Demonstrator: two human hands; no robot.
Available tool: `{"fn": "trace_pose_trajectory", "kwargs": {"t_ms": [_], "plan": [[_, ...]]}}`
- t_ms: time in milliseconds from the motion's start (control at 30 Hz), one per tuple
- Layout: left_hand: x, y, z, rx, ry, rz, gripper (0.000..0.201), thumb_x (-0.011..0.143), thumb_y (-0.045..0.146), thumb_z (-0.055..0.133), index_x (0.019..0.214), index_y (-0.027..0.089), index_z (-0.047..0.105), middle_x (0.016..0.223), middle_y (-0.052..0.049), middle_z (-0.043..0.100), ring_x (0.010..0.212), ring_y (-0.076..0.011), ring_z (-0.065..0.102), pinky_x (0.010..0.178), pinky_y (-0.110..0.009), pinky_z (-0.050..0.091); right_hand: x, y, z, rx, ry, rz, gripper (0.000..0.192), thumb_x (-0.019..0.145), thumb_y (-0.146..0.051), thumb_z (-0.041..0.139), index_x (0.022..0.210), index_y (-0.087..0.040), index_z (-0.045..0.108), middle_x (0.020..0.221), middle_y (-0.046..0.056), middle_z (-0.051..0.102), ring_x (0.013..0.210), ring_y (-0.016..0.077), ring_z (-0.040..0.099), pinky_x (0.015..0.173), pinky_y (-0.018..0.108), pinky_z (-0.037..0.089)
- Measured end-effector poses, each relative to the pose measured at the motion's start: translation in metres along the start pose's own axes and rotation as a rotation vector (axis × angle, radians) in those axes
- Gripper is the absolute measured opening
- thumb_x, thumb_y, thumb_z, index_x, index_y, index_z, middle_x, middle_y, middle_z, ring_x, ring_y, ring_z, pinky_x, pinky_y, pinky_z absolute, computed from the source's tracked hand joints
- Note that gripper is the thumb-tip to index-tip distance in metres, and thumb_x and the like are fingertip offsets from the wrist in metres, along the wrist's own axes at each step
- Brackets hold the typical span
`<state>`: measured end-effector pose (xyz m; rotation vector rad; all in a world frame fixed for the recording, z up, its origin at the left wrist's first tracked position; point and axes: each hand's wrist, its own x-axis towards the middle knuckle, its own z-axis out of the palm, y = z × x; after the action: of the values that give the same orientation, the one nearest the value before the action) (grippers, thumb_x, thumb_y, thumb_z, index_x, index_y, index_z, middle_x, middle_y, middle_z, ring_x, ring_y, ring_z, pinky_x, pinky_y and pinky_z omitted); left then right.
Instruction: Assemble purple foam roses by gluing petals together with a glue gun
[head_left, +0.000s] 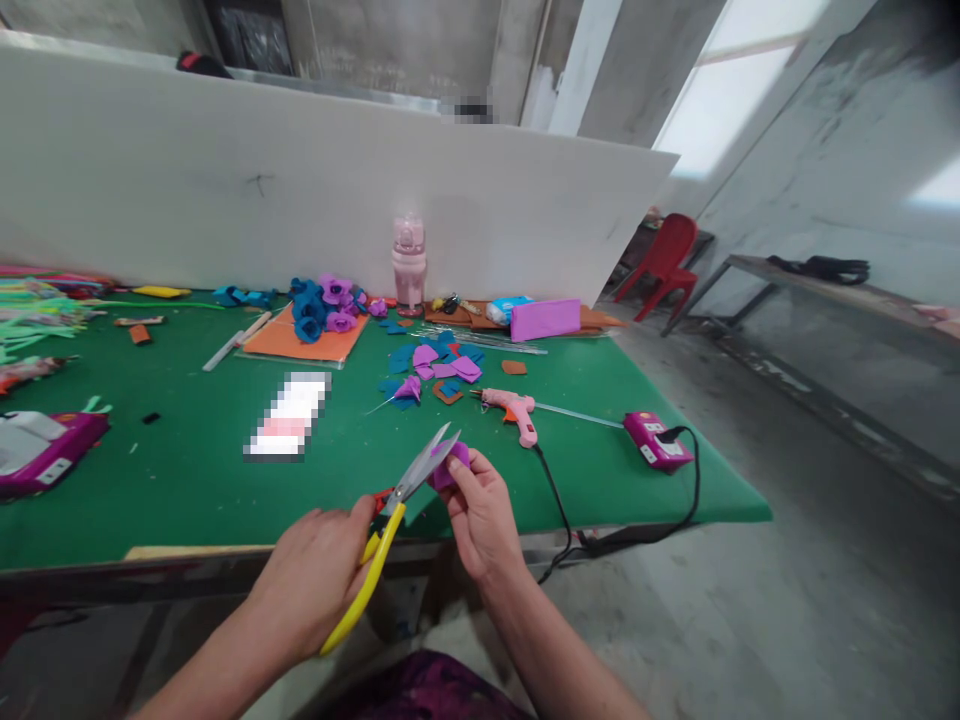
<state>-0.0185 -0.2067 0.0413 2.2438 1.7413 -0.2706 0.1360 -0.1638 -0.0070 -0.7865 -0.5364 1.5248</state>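
My left hand (319,570) grips a pair of scissors (375,570) with yellow handles, their blades parted and pointing up and right. Between the thumb and fingers of my right hand (484,505) is a small purple crepe paper piece (452,466). The blades lie against this piece; whether they cut into it I cannot tell. Just beyond, a purple flower (409,389) on a thin wire stem lies on the green table (202,500). Loose purple petals (466,369) and blue cut pieces (401,358) are scattered behind it.
A pink glue gun (510,408) lies to the right, near a purple power strip (656,440) with a black cord. Finished blue flowers (307,310) rest on an orange sheet (300,343). A pink bottle (409,265) stands before the white board (300,170).
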Motion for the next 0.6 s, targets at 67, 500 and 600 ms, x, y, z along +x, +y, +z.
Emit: {"fn": "trace_pose_trajectory", "kwargs": {"t_ms": [67, 500, 600], "plan": [[0.0004, 0.0, 0.0002, 0.004, 0.003, 0.001, 0.031, 0.084, 0.022, 0.034, 0.111, 0.015, 0.048, 0.085, -0.013, 0.067, 0.077, -0.0279, 0.062, 0.066, -0.035, 0.041, 0.0006, 0.0004, -0.0009, 0.002, 0.002, 0.005, 0.012, 0.067, -0.028, 0.07, 0.072, -0.021, 0.062, 0.078, -0.001, 0.063, 0.07, 0.0104, 0.057, 0.069, 0.023, 0.047], [0.003, -0.0025, 0.0035, -0.002, -0.007, 0.018, 0.033, 0.084, 0.02, 0.032, 0.114, 0.015, 0.047, 0.088, -0.013, 0.067, 0.081, -0.0296, 0.062, 0.066, -0.036, 0.041, 0.0011, -0.0005, -0.0012, 0.02, 0.01, 0.022, 0.012, 0.066, -0.027, 0.071, 0.071, -0.021, 0.061, 0.076, -0.002, 0.062, 0.069, 0.0093, 0.057, 0.069, 0.021, 0.047], [0.0042, -0.003, 0.0041, 0.001, -0.014, 0.018, 0.033, 0.084, 0.02, 0.031, 0.113, 0.015, 0.047, 0.087, -0.013, 0.067, 0.08, -0.0297, 0.062, 0.065, -0.036, 0.041, 0.0013, -0.0007, -0.0014, 0.043, 0.012, 0.027, 0.013, 0.066, -0.026, 0.071, 0.072, -0.021, 0.062, 0.077, -0.002, 0.062, 0.07, 0.009, 0.057, 0.069, 0.021, 0.047]]}}
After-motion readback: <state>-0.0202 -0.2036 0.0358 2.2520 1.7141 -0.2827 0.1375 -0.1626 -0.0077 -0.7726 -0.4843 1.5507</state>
